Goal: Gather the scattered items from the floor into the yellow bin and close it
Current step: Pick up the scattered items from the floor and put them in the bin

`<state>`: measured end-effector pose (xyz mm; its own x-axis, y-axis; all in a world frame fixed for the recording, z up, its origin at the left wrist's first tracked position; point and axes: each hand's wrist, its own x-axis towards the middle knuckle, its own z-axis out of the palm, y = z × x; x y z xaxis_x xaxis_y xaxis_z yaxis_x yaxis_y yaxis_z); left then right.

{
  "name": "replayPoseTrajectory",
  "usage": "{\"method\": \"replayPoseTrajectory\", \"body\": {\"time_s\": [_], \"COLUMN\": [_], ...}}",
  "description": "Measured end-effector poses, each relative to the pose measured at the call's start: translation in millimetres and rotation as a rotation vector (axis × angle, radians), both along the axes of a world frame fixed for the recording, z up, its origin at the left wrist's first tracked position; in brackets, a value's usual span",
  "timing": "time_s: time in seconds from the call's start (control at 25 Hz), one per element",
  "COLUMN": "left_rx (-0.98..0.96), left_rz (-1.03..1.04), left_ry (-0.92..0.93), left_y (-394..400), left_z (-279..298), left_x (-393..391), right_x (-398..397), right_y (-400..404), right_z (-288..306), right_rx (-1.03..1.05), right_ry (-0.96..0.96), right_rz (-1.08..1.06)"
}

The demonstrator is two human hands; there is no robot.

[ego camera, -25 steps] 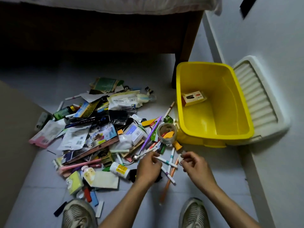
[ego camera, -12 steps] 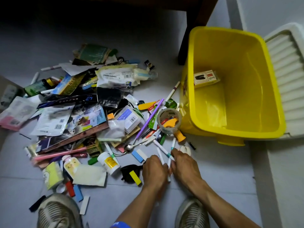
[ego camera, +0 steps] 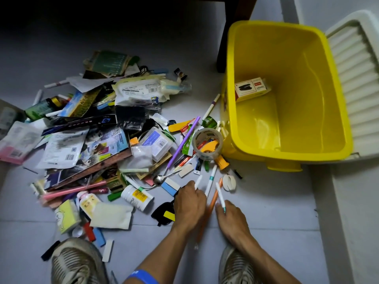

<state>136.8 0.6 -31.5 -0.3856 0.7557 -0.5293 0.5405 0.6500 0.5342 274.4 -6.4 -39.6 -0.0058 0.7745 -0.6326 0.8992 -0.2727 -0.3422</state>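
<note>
The yellow bin (ego camera: 336, 111) stands open at the right with one small white and red box (ego camera: 251, 89) inside. Its white ribbed lid (ego camera: 356, 64) leans behind it against the wall. A heap of scattered items (ego camera: 102, 140) covers the floor to the left: packets, pens, a tape roll (ego camera: 207, 143), a pill bottle (ego camera: 137, 197). My left hand (ego camera: 189, 203) is low at the heap's near edge and grips white pens (ego camera: 210, 181). My right hand (ego camera: 230, 215) pinches a white pen with a teal tip (ego camera: 220, 196). An orange pencil (ego camera: 211, 206) lies between the two hands.
A dark wooden bed leg (ego camera: 223, 48) stands just left of the bin. My two shoes (ego camera: 75, 261) are at the bottom of the view. A white wall base (ego camera: 344, 212) runs along the right. Bare tile lies between my hands and the bin.
My hands have drawn apart, each holding pens lifted from the floor. The orange pencil now shows between them. The view has dropped closer to the floor.
</note>
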Motion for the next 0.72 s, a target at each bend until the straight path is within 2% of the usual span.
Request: {"method": "replayPoseTrajectory", "body": {"time_s": [0.12,0.32,0.36,0.52,0.72], "left_rx": [0.068,0.002,-0.034,-0.107,-0.177], "left_rz": [-0.052,0.109,0.089,-0.198,-0.193], "left_ry": [0.094,0.192,0.205,0.213,0.201], "left_y": [-9.1,-35.9,-41.0,-59.1,-60.1], "left_z": [5.7,5.8,4.6,-1.7,-7.2], "left_x": [-15.5,-59.8,-65.4,-65.1,-70.4], "right_x": [-13.6,-34.7,-36.0,-37.3,-43.3], "right_y": [8.2,11.6,9.8,3.8,4.2], "right_z": [-4.2,-1.4,0.6,1.5,0.5], "right_rx": [0.061,0.085,0.078,0.07,0.07], "right_ry": [-0.013,-0.053,-0.044,-0.092,-0.143], "right_rz": [0.001,0.125,0.125,0.136,0.208]}}
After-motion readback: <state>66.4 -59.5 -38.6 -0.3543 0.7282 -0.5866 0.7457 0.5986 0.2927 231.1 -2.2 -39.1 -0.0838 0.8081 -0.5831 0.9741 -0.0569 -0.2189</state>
